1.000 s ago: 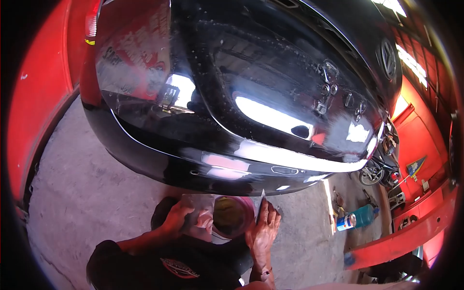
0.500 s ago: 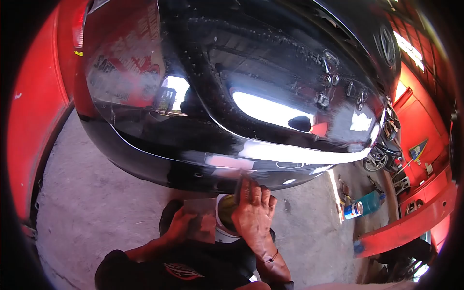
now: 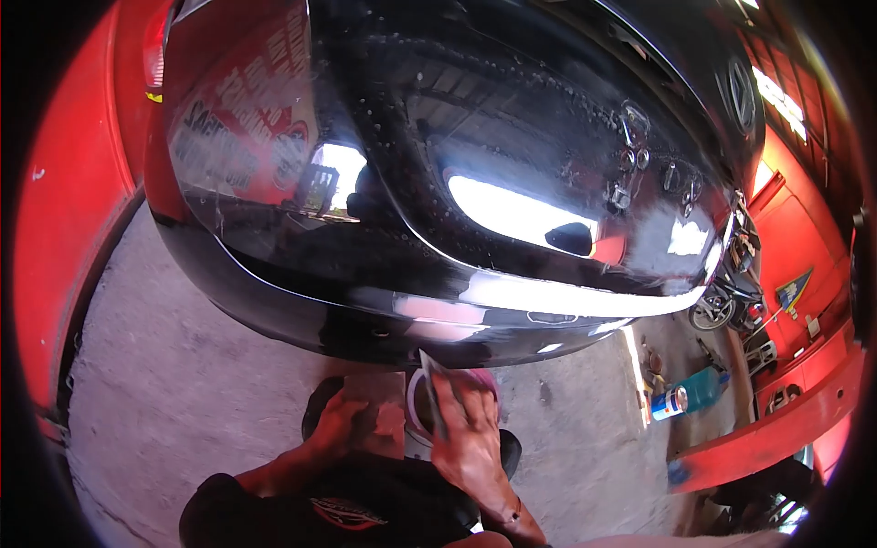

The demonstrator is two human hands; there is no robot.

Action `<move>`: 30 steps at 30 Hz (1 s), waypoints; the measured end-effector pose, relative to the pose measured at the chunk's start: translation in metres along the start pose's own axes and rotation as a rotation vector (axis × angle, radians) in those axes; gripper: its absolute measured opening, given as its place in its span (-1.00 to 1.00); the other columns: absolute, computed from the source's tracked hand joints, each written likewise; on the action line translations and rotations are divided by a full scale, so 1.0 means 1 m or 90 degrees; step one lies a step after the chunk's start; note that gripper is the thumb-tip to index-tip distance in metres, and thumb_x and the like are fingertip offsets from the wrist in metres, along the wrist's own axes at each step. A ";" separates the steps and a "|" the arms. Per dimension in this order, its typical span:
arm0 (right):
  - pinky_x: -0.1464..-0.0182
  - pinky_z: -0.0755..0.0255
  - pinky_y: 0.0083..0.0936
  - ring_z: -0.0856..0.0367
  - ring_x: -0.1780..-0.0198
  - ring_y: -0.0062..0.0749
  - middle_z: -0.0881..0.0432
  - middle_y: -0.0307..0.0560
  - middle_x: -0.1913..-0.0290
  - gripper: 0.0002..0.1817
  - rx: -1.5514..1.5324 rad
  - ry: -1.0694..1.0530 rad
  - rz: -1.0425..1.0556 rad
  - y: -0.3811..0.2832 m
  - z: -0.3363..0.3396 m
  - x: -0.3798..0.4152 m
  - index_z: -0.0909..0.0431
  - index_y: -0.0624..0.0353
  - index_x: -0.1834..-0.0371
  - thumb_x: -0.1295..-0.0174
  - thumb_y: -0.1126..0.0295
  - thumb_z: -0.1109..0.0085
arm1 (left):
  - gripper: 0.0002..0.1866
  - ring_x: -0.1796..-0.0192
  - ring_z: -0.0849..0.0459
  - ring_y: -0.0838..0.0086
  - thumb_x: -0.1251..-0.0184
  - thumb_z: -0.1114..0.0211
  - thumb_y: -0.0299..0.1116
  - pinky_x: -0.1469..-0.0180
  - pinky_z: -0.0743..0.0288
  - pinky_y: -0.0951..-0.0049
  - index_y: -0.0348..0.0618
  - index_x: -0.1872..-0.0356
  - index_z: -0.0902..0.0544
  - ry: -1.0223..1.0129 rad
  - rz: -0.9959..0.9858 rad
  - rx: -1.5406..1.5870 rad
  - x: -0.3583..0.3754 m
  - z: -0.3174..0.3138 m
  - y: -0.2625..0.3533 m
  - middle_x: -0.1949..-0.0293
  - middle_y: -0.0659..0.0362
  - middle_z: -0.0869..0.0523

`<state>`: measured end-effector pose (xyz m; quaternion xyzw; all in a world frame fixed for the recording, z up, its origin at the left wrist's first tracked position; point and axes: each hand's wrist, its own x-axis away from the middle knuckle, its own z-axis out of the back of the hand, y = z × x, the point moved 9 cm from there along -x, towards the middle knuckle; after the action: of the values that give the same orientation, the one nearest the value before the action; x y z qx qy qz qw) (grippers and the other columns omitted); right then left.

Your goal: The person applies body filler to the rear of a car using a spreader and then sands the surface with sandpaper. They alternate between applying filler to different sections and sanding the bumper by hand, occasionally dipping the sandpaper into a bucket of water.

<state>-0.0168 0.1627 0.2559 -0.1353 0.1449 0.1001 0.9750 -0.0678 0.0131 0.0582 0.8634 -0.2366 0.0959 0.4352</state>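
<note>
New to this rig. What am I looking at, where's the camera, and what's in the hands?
No machine here: these are a person's two bare hands. One camera, worn on that person's head, looks forward and down; its wide lens bends the edges.

The left hand holds a flat plate bearing a pinkish smear. The right hand grips a thin blade, partly hiding a tub.

Ahead is a glossy black car; I can't tell whether the blade touches it. On the floor, a can stands beside a teal bottle.
</note>
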 end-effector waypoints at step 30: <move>-0.30 -0.38 -0.08 -0.48 -0.27 0.02 -0.55 -0.05 -0.25 -0.29 0.024 0.033 -0.007 0.048 0.054 0.087 -0.69 -0.08 -0.17 0.25 0.48 -0.41 | -0.69 -0.06 -0.59 0.51 -0.43 -0.24 -0.39 -0.21 -0.42 0.40 -0.30 -0.12 -0.57 -0.263 -0.165 -0.167 -0.024 -0.141 0.014 0.03 0.15 -0.68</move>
<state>0.0678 0.2370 0.2675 -0.1199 0.1716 0.0887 0.9738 -0.0899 0.1264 0.1442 0.8239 -0.2187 -0.1703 0.4943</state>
